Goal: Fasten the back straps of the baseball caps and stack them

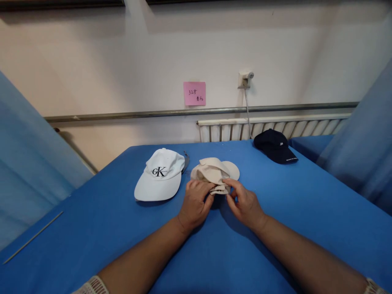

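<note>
Head view: left hand (194, 204) and right hand (247, 205) pinch the beige cap (211, 169) at its near edge. Crown likely light, soft; the stiffer brim (232, 170) offers firmer hold.

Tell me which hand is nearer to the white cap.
Left. The left hand is just to the right of the white cap, on the near left of the beige cap. The right hand is farther off, on the beige cap's near right.
</note>
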